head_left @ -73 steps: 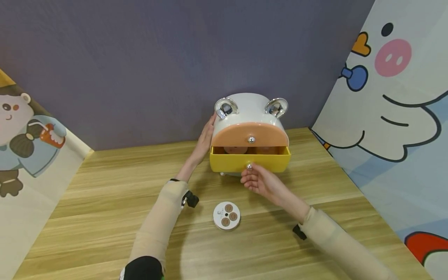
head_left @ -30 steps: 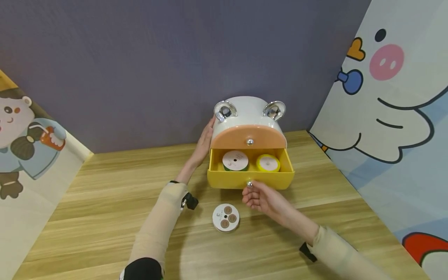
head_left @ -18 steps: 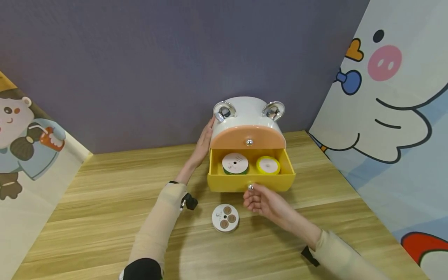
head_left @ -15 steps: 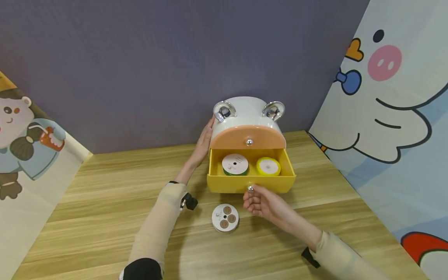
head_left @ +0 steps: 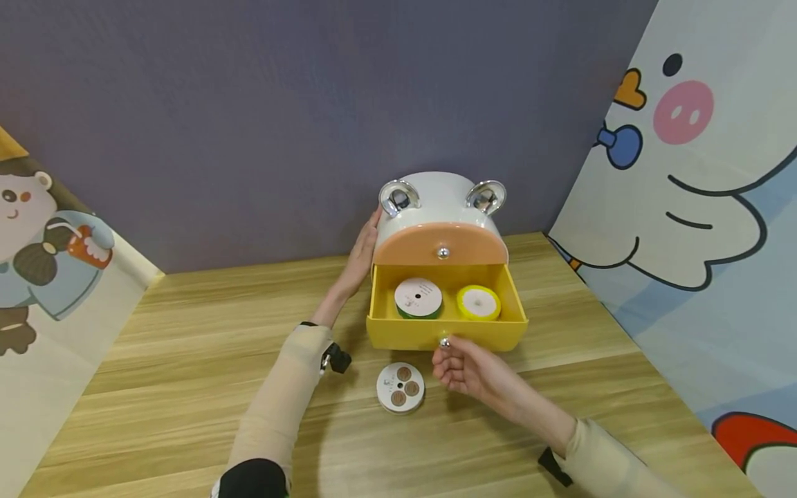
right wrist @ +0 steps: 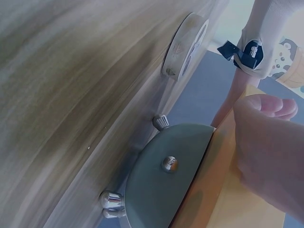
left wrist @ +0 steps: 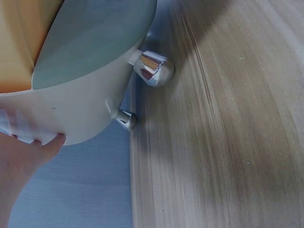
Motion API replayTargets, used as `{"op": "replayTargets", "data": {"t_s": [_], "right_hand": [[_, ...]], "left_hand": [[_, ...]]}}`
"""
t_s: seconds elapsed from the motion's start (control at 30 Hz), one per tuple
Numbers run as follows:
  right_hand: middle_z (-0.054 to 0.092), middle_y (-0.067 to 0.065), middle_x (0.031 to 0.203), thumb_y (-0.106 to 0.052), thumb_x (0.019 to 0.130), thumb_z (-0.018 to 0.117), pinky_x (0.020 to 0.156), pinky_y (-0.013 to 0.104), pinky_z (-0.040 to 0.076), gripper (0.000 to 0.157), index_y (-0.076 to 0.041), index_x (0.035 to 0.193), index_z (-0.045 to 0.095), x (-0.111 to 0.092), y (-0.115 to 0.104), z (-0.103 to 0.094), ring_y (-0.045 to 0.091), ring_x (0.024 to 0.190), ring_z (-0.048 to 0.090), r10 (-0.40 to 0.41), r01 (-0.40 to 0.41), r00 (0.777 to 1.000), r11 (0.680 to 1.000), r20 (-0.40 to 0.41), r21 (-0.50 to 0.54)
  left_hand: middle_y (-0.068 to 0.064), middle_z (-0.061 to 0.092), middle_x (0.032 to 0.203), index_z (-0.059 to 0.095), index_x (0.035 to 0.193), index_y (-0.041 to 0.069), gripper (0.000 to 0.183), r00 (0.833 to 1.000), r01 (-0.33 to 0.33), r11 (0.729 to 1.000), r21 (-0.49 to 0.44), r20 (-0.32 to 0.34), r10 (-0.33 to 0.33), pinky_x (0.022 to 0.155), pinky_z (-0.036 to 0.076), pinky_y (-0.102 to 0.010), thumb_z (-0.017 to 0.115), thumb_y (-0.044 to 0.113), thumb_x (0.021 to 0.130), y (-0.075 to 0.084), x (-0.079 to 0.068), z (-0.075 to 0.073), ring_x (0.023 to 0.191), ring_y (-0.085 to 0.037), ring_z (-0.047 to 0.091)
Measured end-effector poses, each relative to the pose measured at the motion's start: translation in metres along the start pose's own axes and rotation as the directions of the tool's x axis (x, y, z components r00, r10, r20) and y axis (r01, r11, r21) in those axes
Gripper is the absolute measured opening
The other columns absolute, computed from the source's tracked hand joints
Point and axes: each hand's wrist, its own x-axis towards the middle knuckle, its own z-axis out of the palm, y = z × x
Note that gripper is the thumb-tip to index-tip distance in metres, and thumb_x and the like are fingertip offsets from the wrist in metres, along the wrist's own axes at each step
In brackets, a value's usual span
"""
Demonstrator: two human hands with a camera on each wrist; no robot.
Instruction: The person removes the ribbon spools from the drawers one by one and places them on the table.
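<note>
A rounded white cabinet with silver ears [head_left: 438,197] stands against the back wall. Its yellow drawer [head_left: 405,335] is pulled well out, while the orange drawer [head_left: 411,243] above is closed. Inside the yellow one lie a white-topped spool with a green edge [head_left: 418,297] and a smaller yellow-edged spool [head_left: 479,302]. My right hand [head_left: 476,377] pinches the silver knob [head_left: 444,342] on the yellow drawer's front, its other fingers curled. Against the cabinet's left side rests my left hand [head_left: 360,259], fingers extended; the left wrist view shows that hand [left wrist: 26,159] touching the white shell.
In front of the drawer, a white round spool with three brown circles [head_left: 401,387] lies on the wooden table [head_left: 205,360]. Under the cabinet, a grey-green bottom drawer [right wrist: 164,178] is closed. A grey wall [head_left: 268,138] rises behind, with cartoon-painted panels on both sides.
My right hand has drawn the yellow drawer outward, toward me, bringing the two spools inside into view. My left hand has stayed on the cabinet's side.
</note>
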Motion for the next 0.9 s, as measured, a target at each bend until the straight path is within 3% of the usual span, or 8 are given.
{"op": "replayTargets", "data": {"t_s": [0.4,0.57,0.67,0.77,0.83,0.9], "right_hand": [[0.065,-0.005,0.095,-0.039,0.107,0.036,0.084,0.021,0.052,0.035,-0.013,0.101,0.059,-0.007,0.002,0.001,0.007,0.088,0.061,0.001,-0.001,1.000,1.000,0.009,-0.021],[0.068,-0.004,0.096,-0.045,0.106,0.037,0.082,0.021,0.052,0.044,-0.009,0.107,0.063,-0.007,0.003,0.001,0.007,0.086,0.061,0.006,-0.005,1.000,0.999,0.007,-0.047],[0.069,-0.004,0.096,-0.046,0.106,0.037,0.080,0.020,0.052,0.051,-0.004,0.114,0.064,-0.009,0.006,0.000,0.006,0.083,0.061,0.017,-0.011,0.997,0.997,0.073,-0.082],[0.070,-0.003,0.101,-0.039,0.108,0.036,0.080,0.020,0.053,0.053,0.006,0.123,0.059,-0.014,0.008,-0.002,0.005,0.086,0.064,0.014,0.022,0.979,0.984,0.201,-0.176],[0.070,0.003,0.106,-0.031,0.108,0.037,0.083,0.023,0.055,0.048,0.011,0.125,0.056,-0.020,0.002,-0.001,0.007,0.090,0.066,-0.002,0.081,0.959,0.960,0.284,-0.266],[0.070,0.014,0.110,-0.022,0.108,0.037,0.087,0.028,0.057,0.042,0.011,0.126,0.055,-0.026,-0.010,0.000,0.009,0.094,0.067,-0.037,0.179,0.931,0.914,0.364,-0.365]], "left_hand": [[-0.006,0.007,0.169,0.012,0.161,0.020,0.053,1.000,-0.010,1.000,0.002,0.009,0.009,0.126,0.005,-0.054,0.019,0.020,0.109,0.000,-0.001,-0.001,0.157,-0.026,0.005],[-0.005,0.007,0.169,0.012,0.161,0.021,0.052,1.000,-0.006,1.000,0.004,0.006,0.006,0.126,0.005,-0.053,0.019,0.022,0.109,0.000,-0.001,0.000,0.157,-0.025,0.006],[-0.005,0.007,0.169,0.012,0.161,0.021,0.052,1.000,-0.003,1.000,0.002,0.007,0.003,0.126,0.005,-0.054,0.019,0.022,0.109,0.000,-0.001,0.000,0.157,-0.025,0.006],[-0.005,0.007,0.169,0.011,0.161,0.021,0.053,1.000,0.001,1.000,0.006,0.009,-0.001,0.126,0.005,-0.053,0.019,0.022,0.109,0.000,-0.002,0.000,0.157,-0.025,0.006],[-0.005,0.007,0.169,0.012,0.161,0.021,0.053,1.000,0.002,1.000,0.010,0.007,-0.003,0.126,0.005,-0.054,0.019,0.021,0.109,0.001,-0.002,0.000,0.157,-0.025,0.006],[-0.006,0.007,0.169,0.012,0.161,0.020,0.053,1.000,0.002,1.000,0.006,0.005,-0.002,0.126,0.005,-0.054,0.019,0.020,0.109,0.003,-0.002,0.000,0.157,-0.026,0.006]]}}
